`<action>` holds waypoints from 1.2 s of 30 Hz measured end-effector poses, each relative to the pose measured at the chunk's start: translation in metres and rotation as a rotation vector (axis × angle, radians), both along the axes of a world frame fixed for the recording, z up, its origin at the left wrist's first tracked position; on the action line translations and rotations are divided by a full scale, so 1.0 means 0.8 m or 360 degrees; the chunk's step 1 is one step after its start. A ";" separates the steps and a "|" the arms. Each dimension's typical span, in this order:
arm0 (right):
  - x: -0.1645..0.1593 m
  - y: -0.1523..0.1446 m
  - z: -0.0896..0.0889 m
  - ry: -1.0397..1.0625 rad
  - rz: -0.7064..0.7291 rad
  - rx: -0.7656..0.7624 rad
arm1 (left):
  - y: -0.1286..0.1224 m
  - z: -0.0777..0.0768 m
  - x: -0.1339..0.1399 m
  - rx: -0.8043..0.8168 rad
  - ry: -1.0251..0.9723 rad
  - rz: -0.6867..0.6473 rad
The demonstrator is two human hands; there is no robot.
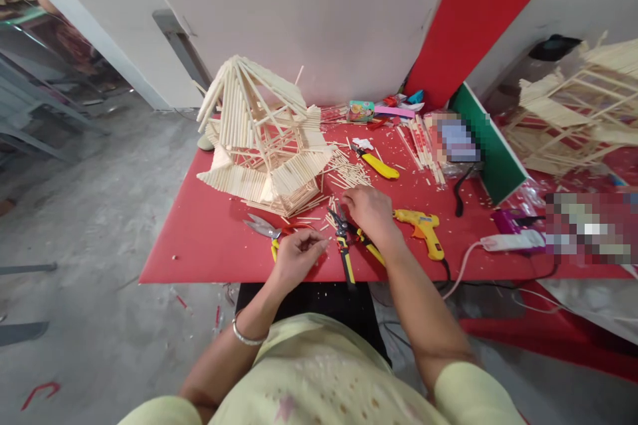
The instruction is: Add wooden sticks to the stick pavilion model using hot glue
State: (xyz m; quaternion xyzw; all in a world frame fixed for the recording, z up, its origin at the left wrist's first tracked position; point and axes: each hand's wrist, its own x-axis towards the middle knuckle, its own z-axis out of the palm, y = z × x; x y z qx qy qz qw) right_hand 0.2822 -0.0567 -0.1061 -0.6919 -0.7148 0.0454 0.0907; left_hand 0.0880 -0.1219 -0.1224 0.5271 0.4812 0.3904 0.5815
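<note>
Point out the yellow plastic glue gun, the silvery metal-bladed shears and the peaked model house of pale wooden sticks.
Yellow plastic glue gun (429,229): head view, upper handle.
Silvery metal-bladed shears (269,230): head view, blades.
Pale wooden-stick model house (230,109): head view, roof sticks.

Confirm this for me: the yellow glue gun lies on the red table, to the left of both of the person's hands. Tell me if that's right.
The side is wrong: the head view shows the yellow glue gun to the right of both the left hand and the right hand. It does lie on the red table.
</note>
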 end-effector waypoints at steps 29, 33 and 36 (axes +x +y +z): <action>-0.060 -0.058 -0.079 0.0316 -0.0168 0.0484 | 0.007 -0.059 -0.028 0.0704 0.0611 0.0252; -0.059 -0.058 -0.080 0.0352 -0.0178 0.0486 | 0.006 -0.059 -0.029 0.0738 0.0629 0.0237; -0.056 -0.061 -0.078 0.0349 -0.0177 0.0459 | 0.004 -0.061 -0.029 0.0744 0.0606 0.0264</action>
